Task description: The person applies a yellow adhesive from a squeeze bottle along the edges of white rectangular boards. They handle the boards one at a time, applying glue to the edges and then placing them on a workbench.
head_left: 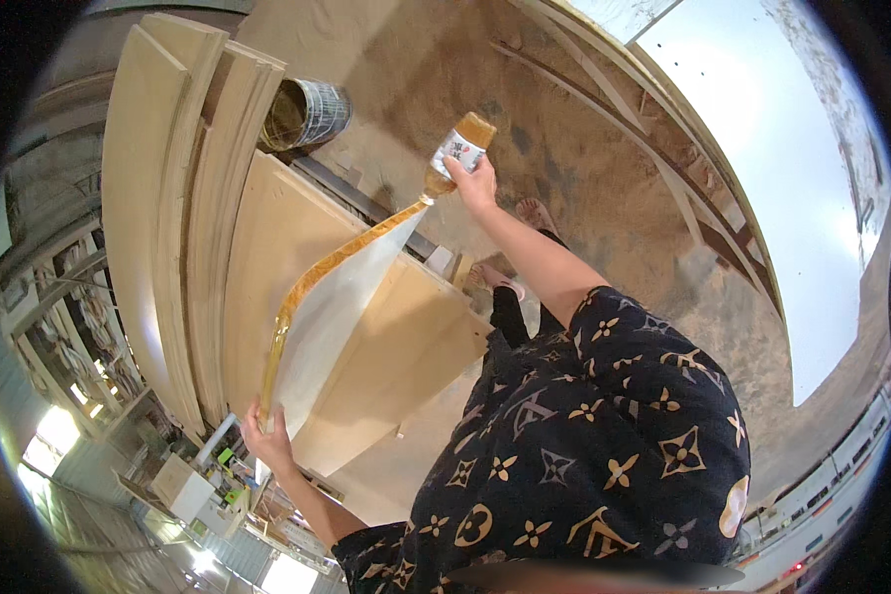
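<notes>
A plastic bottle (473,131) with amber contents and a pale label is in my right hand (472,181), fingers wrapped round it. It is tilted, with its white nozzle pointing down at the far right end of a thin white panel (342,312). A glossy amber band (332,259) runs along the panel's upper edge, bending toward the near left. At the other end, my left hand (268,436) grips the white panel, thumb on one side and fingers on the other. The panel stands on edge between my hands.
Large wooden boards (153,198) lean in a stack at the left, with another broad board (267,218) beside the panel. A stained bucket (325,112) stands on the dusty floor (406,59). A white-topped table (762,148) curves along the right.
</notes>
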Available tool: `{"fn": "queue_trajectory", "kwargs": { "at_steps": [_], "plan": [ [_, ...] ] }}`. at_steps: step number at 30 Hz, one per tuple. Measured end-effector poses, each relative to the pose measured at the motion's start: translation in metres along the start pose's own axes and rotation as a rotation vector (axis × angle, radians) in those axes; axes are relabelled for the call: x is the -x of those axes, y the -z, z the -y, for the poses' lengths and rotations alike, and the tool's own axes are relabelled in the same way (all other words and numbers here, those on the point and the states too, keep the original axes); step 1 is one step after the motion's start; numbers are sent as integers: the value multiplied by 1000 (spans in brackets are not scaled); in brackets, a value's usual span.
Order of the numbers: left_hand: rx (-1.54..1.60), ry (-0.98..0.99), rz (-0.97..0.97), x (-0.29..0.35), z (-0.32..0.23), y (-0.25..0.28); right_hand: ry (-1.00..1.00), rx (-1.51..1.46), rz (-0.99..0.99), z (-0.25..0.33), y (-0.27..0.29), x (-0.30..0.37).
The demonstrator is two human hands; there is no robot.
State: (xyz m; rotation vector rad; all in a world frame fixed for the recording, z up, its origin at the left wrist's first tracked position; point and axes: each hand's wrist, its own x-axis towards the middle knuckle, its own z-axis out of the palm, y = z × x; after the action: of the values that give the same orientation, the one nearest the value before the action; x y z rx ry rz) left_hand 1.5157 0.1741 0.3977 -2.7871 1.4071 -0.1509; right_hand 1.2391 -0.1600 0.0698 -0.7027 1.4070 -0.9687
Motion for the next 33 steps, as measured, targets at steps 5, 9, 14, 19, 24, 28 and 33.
{"fn": "queue_trajectory", "kwargs": {
  "at_steps": [5,9,14,19,24,28,33],
  "plan": [
    [4,-37,-12,-3,8,-6,39,-219,131,-8,0,-4],
    [34,-41,-14,-2,15,-7,-25,-51,48,-18,-1,-6],
    [-8,-78,-3,-1,13,-4,-96,5,17,-18,1,-10],
    [38,-60,0,-3,6,-5,77,-196,167,-26,1,-9],
    [74,33,18,-6,0,-8,-188,231,-80,-38,23,-22],
    [232,99,-24,2,-7,-20,-300,-288,20,-16,41,-27],
    [188,90,-142,8,-29,-39,-505,-270,167,46,53,-40]
  ]
}}
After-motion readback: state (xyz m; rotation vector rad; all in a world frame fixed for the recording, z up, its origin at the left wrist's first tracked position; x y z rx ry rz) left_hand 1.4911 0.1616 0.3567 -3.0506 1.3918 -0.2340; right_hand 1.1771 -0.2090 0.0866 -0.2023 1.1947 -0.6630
